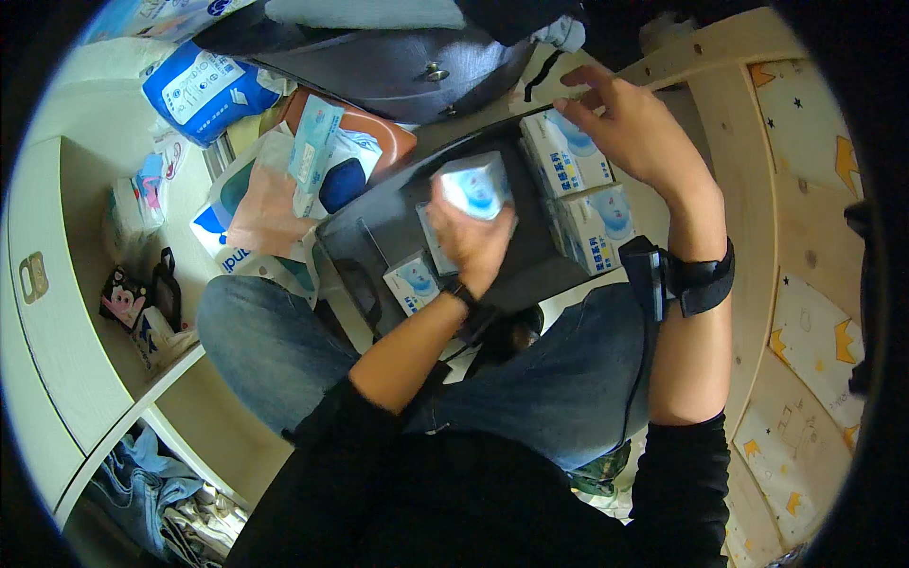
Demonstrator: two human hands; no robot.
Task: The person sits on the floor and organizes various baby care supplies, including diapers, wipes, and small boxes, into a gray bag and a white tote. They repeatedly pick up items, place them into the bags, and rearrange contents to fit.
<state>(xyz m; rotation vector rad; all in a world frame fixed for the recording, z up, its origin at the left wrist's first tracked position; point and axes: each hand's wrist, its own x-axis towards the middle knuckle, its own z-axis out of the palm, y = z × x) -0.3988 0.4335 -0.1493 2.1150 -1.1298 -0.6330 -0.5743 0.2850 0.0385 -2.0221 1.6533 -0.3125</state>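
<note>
My left hand (469, 241) grips a white-and-blue tissue pack (474, 186) above a black box (522, 263); hand and pack are slightly blurred. My right hand (625, 128) is at the far right corner of the box, fingers apart and bent. Its fingertips are by the top edge of a tissue pack (564, 153); whether they touch it I cannot tell. Next to that pack, nearer me, lies another tissue pack (596, 227). At the box's left side, a smaller tissue pack (413, 284) is partly hidden by my left wrist.
A dark bag (383, 71) stands beyond the box. To the left lie a blue package (213, 92), a brown tray (394, 145) and a pale blue packet (312, 153). An open white drawer (60, 284) is at far left. Wooden bed boards (738, 177) rise on the right.
</note>
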